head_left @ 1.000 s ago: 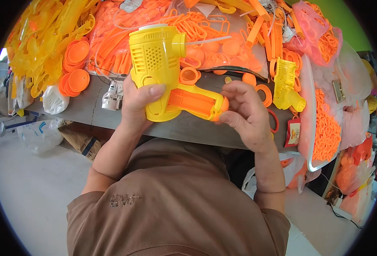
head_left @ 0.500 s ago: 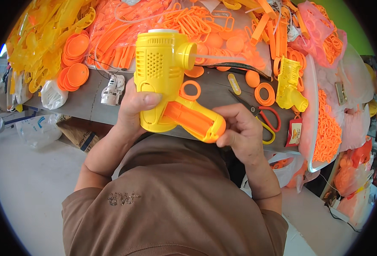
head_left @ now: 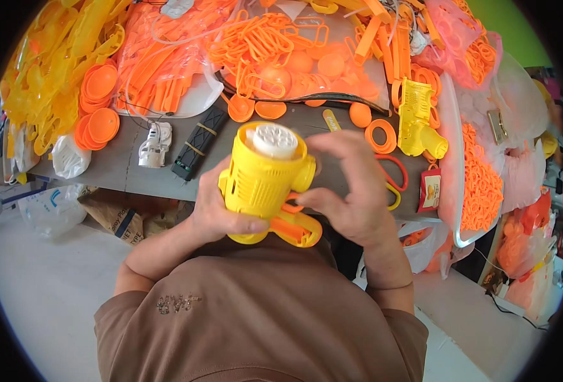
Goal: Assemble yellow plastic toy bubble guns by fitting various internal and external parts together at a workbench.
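Toy (head_left: 265,184), a yellow shell with white grille on top and orange grip below, looks nearly assembled above the bench edge (head_left: 135,181), left hand (head_left: 214,213) clasping its body, right hand (head_left: 351,191) pinching its side; loose rings (head_left: 381,135) remain unused.

Yellow toy gun (head_left: 265,184), orange grip

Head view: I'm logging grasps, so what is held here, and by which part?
A yellow plastic toy gun with an orange grip. The left hand clasps its yellow body from the left; the right hand holds its right side, by the orange grip.
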The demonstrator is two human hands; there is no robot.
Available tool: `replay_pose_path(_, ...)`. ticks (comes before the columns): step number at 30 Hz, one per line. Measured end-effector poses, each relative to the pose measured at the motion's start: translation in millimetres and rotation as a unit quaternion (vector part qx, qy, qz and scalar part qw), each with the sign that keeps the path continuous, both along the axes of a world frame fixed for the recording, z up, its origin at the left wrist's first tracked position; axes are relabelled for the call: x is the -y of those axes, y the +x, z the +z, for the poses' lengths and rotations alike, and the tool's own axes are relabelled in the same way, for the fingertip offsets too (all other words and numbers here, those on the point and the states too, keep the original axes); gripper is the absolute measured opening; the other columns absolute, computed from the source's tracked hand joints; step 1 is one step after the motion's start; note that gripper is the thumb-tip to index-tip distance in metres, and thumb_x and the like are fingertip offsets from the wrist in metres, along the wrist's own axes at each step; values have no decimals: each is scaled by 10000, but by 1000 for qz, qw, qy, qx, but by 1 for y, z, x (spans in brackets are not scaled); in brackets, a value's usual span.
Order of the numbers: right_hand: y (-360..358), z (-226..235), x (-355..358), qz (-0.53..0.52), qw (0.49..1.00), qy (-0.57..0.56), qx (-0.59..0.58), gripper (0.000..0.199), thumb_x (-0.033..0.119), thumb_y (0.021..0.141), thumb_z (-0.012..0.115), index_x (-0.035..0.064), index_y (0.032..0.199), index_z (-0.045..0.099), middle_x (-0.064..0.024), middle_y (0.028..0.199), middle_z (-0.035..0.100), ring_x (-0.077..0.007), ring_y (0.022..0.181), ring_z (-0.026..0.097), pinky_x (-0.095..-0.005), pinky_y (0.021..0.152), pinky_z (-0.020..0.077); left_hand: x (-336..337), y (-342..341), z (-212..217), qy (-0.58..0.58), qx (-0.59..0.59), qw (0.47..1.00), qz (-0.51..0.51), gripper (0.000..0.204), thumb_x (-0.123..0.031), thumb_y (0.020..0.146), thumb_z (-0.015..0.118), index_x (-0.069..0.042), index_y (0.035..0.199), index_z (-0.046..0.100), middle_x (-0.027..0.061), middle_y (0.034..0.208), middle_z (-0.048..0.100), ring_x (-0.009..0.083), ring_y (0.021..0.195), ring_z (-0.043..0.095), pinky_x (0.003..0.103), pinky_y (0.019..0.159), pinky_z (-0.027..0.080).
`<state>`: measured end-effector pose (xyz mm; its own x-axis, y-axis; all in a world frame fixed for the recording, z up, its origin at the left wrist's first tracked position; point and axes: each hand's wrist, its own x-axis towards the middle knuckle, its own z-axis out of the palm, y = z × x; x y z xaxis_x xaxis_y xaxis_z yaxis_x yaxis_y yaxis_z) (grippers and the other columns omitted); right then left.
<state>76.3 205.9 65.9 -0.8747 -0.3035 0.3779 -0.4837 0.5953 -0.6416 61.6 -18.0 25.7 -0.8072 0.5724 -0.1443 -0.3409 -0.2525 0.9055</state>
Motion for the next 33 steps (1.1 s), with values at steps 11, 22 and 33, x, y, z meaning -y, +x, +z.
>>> replay_pose_path(11, 15, 6, 11, -76, 992, 46, -91, 688, 564, 693, 712, -7, 1048, 568, -202, 1192, 513, -382, 1149, 452, -427, 940, 398, 14, 17, -25, 9, -23, 1000, 4, 856, -231, 545, 871, 57, 1241, 463, 120, 1150, 602, 180, 1009, 593, 330, 912, 466)
replay_pose_path(22, 16, -11, 26, 109, 985, -109, -72, 427, 333, 743, 745, -18, 849, 527, -110, 708, 465, -242, 551, 495, -340, 452, 400, 23, 14, -28, -31, -240, 969, -45, 832, -285, 469, 902, 61, 1137, 545, 107, 1036, 638, 176, 877, 624, 296, 805, 496)
replay_pose_path(33, 16, -5, 26, 102, 987, -82, -88, 393, 307, 724, 747, 15, 791, 492, -104, 720, 466, -246, 572, 517, -336, 486, 428, 8, -5, 36, 54, -35, 996, -54, 1007, -300, 447, 947, 50, 1254, 458, 167, 1146, 591, 219, 1025, 598, 334, 893, 481)
